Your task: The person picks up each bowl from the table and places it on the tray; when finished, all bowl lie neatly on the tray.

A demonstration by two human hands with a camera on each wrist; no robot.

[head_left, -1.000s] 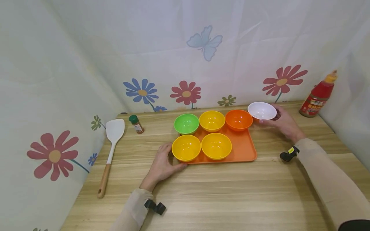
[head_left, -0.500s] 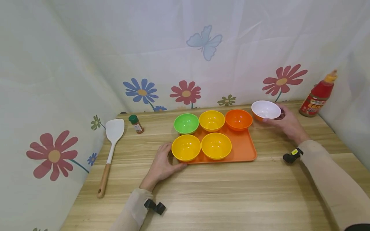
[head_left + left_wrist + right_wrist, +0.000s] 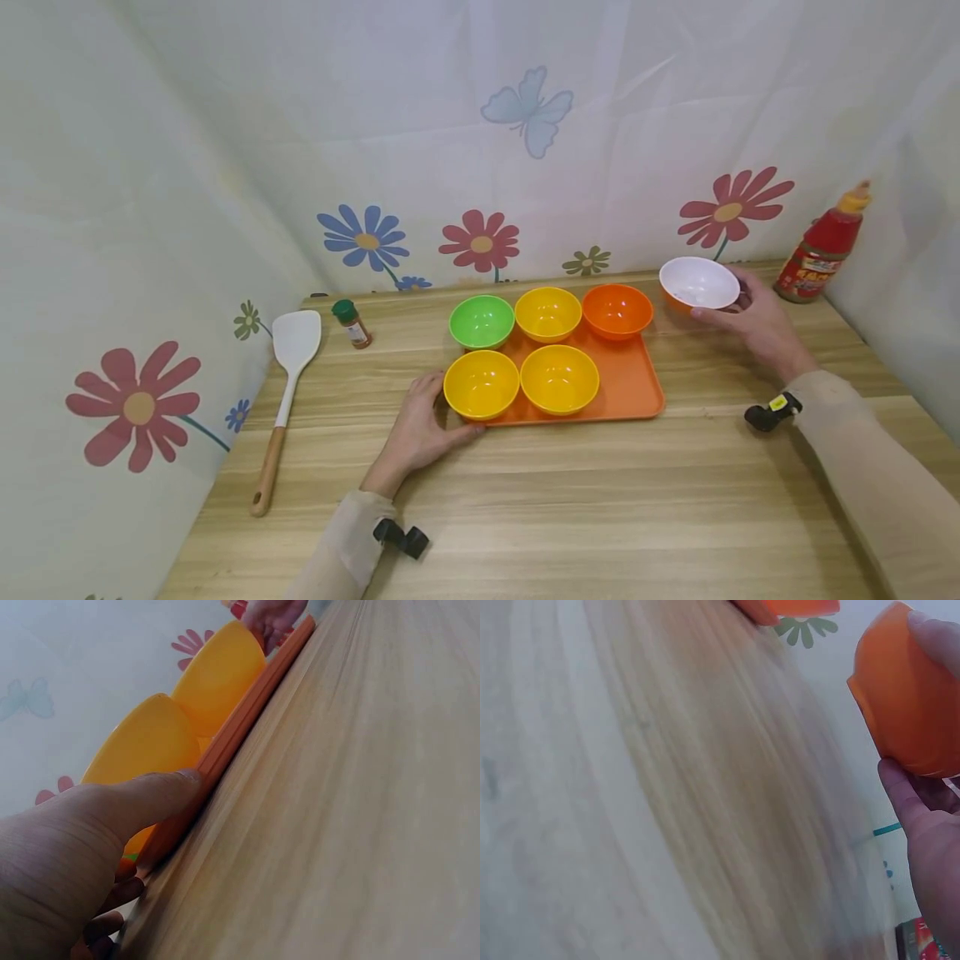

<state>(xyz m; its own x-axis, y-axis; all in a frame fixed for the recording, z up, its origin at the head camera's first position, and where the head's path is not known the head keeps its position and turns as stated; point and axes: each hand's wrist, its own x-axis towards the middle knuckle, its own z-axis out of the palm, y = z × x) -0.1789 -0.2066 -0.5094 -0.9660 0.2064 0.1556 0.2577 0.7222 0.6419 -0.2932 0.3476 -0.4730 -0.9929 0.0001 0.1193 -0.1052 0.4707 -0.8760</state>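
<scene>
My right hand (image 3: 763,323) holds a bowl (image 3: 699,283), white inside and orange outside, right of the tray. In the right wrist view the bowl (image 3: 911,694) is off the table, thumb on its side and fingers at its base. My left hand (image 3: 417,429) grips the near left corner of the orange tray (image 3: 633,383); in the left wrist view its thumb (image 3: 161,796) lies on the tray's rim. On the tray stand a green bowl (image 3: 482,322), a yellow bowl (image 3: 548,315) and an orange bowl (image 3: 617,312) behind two more yellow bowls (image 3: 482,385).
A white spatula with a wooden handle (image 3: 288,392) lies at the left. Beside it stands a small green-capped spice jar (image 3: 352,323). At the back right is a red sauce bottle (image 3: 821,250). A flowered cloth (image 3: 420,125) hangs behind the wooden table (image 3: 585,517).
My right hand has carried the white-and-orange bowl to the right, away from the tray and slightly upward in the head view. The left hand and the tray have stayed in place.
</scene>
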